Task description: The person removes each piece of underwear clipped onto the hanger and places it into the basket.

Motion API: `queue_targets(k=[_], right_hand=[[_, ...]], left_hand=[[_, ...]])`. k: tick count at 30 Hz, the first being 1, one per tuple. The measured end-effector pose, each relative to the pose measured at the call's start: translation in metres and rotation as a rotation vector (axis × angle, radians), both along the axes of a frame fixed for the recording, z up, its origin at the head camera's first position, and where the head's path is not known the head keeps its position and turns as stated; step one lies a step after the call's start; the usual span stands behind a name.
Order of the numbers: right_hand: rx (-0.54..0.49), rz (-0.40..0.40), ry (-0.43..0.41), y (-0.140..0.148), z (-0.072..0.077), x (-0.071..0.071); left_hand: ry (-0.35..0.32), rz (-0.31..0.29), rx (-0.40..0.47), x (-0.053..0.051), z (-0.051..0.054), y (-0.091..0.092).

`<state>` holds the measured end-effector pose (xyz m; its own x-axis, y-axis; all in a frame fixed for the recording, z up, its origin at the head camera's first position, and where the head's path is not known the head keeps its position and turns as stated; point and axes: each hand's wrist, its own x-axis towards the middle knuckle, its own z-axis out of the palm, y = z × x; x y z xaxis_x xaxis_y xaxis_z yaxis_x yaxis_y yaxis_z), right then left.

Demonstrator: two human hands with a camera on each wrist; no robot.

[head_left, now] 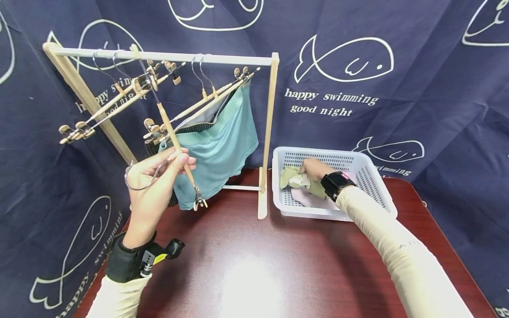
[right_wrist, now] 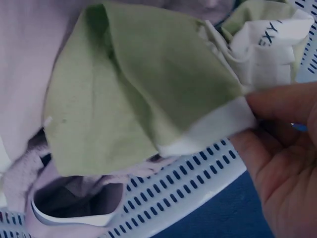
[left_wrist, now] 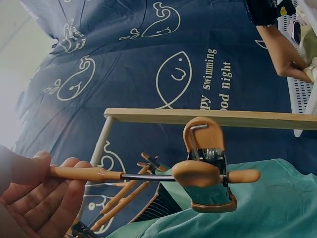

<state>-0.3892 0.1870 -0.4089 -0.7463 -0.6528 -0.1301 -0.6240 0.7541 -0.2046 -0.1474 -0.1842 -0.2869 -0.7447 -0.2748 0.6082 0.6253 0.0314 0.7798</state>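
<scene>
My left hand [head_left: 153,176] holds a wooden clip hanger [head_left: 170,128] by its bar, the metal hook turned back over the palm. One of the hanger's clips [left_wrist: 202,171] is close up in the left wrist view, with no cloth in it. Inside the pale blue basket [head_left: 375,185], my right hand [head_left: 316,169] has hold of green underpants [right_wrist: 104,124]. The right wrist view shows thumb and fingers pinching their white waistband [right_wrist: 213,129]; lettering marks another part of the band. Pinkish-lilac clothes [head_left: 308,198] lie beneath.
A rack with a white rail [head_left: 167,56] and wooden posts stands at the left. Teal shorts [head_left: 222,150] and a dark striped garment hang there from clip hangers. More hangers [head_left: 115,104] hang at the rail's left. The table [head_left: 222,247] is reddish brown.
</scene>
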Motion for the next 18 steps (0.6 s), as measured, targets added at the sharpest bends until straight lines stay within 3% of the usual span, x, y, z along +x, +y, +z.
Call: queue_targets(k=[6, 18], right_hand=[[-0.029, 0.061, -0.018, 0.005, -0.007, 0.002], [-0.023, 0.014, -0.007, 0.010, -0.019, 0.000]], left_hand=[[0.000, 0.018, -0.029, 0.001, 0.008, 0.001], [0.090, -0.002, -0.007, 0.009, 0.026, -0.001]])
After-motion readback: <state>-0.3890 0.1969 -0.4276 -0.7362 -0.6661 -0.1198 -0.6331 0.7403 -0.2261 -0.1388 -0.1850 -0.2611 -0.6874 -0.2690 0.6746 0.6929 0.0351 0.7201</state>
